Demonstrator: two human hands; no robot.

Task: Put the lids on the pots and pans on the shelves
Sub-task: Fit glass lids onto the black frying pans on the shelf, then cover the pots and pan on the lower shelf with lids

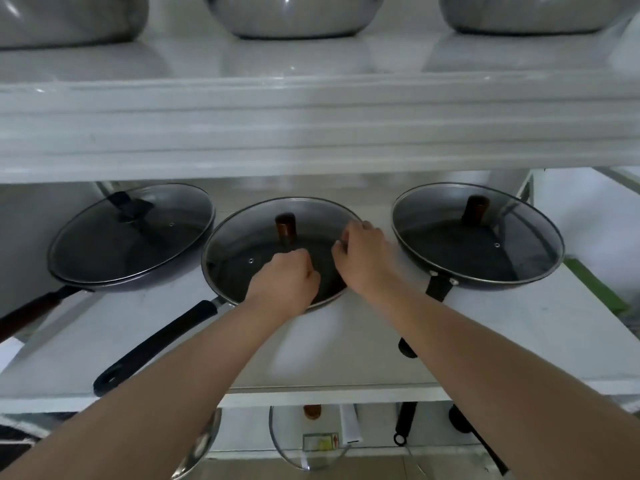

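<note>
Three dark pans stand in a row on the middle white shelf [311,358], each under a glass lid. The middle pan's black handle [156,344] points toward me, and its lid [242,237] has a brown wooden knob [285,230]. My left hand [285,282] rests with curled fingers on the near part of that lid. My right hand [360,258] pinches the lid's right rim. The left pan's lid [138,237] has a black knob. A brown knob tops the right pan's lid [485,251].
Three steel pots [291,15] sit on the upper shelf, whose thick front edge [311,126] overhangs the pans. Below, a loose glass lid [311,441], a steel lid [201,445] and hanging black handles [403,424] show under the shelf.
</note>
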